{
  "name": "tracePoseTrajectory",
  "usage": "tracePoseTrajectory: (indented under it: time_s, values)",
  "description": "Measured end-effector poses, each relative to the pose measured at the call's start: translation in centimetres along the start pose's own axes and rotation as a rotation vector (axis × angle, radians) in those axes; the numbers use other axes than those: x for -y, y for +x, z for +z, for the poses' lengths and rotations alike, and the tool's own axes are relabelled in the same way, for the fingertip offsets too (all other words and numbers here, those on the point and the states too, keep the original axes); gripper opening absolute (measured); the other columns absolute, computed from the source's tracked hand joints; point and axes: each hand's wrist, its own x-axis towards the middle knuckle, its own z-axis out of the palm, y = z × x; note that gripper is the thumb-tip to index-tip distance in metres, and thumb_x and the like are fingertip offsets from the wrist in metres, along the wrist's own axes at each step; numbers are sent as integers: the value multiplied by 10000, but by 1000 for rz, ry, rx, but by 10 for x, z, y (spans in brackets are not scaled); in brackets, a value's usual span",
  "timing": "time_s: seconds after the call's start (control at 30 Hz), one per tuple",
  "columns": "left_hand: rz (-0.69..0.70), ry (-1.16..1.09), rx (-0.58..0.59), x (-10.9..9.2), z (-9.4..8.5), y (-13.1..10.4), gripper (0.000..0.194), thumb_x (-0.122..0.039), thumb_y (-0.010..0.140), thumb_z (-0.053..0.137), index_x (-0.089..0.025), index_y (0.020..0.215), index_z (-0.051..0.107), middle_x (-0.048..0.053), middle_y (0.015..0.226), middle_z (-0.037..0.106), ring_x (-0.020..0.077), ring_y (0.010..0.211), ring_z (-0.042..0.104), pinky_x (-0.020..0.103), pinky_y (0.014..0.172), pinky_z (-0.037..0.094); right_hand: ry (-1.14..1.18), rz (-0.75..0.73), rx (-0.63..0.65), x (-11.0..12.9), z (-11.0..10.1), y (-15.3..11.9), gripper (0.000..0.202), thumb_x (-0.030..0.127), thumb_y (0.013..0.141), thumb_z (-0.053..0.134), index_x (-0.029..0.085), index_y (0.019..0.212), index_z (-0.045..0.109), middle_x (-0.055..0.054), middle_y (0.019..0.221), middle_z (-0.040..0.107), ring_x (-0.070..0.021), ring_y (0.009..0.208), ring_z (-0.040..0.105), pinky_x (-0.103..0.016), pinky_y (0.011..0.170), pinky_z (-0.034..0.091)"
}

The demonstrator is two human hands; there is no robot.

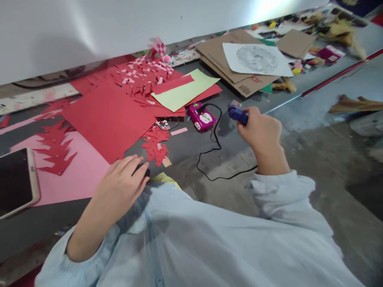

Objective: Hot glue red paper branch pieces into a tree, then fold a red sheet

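The right hand (261, 129) has its fingers closed round a blue-handled tool (239, 116), perhaps a glue gun, though its head is too blurred to be sure; both are well to the right of the large red sheet (104, 117). The left hand (122, 183) lies palm down at the near corner of the red sheet, fingers loosely bent, and I cannot tell whether it grips anything. Right of the red sheet sit a pile of red scraps (155, 150) and, farther along, a magenta box (203, 118). A black cord (212, 180) loops from beside that box, past the table (185, 147) edge and towards the right wrist. That slack could be the main trouble: a forearm snagging it, or a pull on it, might drag the box off. The scraps right of the red sheet look light enough for a sleeve to scatter. Left of the red sheet, a spiky red cutout (56, 149) lies on pink paper (80, 175) near a phone (16, 179); a sweep of the left forearm could crease or shift it.
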Motion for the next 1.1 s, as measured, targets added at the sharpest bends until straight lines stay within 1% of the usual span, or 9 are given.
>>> tracePoseTrajectory:
  time_s: [0.13,0.37,0.43,0.53,0.67,0.77,0.9,1.03,1.1]
  values:
    - [13,7,12,-7,0,7,339,-271,993,419,-133,1157,681,146,1188,706,313,1129,646,499,919,568,-7,-128,49,-1,8,27,472,344,896,566,65,1275,598,-249,989,720,-326,1019,688,-388,672,255]
    - [34,15,31,-17,-1,16,317,-256,988,433,-145,1169,669,125,1175,704,287,1134,634,445,913,558,58,-240,108,-4,13,53,550,416,882,547,2,1242,588,-268,1063,708,-300,1008,674,-373,688,249]
    - [36,8,31,-19,-2,17,319,-256,988,435,-134,1173,665,128,1167,701,286,1132,629,442,912,555,86,-259,117,-7,13,56,560,414,859,591,13,1250,591,-262,1086,706,-297,1000,666,-371,697,254]
    - [34,5,42,-22,-4,17,323,-270,995,426,-143,1169,667,126,1155,702,284,1123,629,440,914,550,117,-279,124,-12,15,57,525,337,816,681,51,1250,607,-232,1103,710,-276,979,659,-351,706,269]
    - [30,14,41,-25,-9,16,321,-269,998,421,-145,1164,667,124,1150,704,279,1111,633,435,914,547,143,-302,134,-14,16,51,483,266,811,704,67,1242,616,-205,1086,716,-226,933,637,-338,719,291]
    - [32,15,29,-25,-10,12,320,-270,1002,418,-140,1151,669,119,1142,706,277,1103,638,427,905,549,154,-313,140,-14,10,43,453,226,821,696,53,1233,621,-179,1037,730,-207,914,619,-331,725,301]
    - [-7,16,-1,-19,-8,4,313,-262,999,427,-120,1139,668,116,1123,714,284,1064,656,436,877,559,159,-319,54,-13,-6,31,319,209,870,644,76,1160,658,-142,982,735,-192,874,606,-312,711,316]
    - [-103,48,-17,-12,-7,-5,262,-230,990,447,-140,1044,688,81,1001,744,251,890,690,408,779,566,91,-341,-146,-6,-24,15,100,248,849,643,164,875,692,-82,855,706,-166,723,536,-302,604,262]
    - [-140,96,-15,-9,-7,-10,235,-207,979,467,-153,972,695,63,896,748,243,799,691,389,712,551,107,-374,-248,3,-32,3,157,304,856,608,177,776,652,-69,773,671,-159,669,491,-308,577,240]
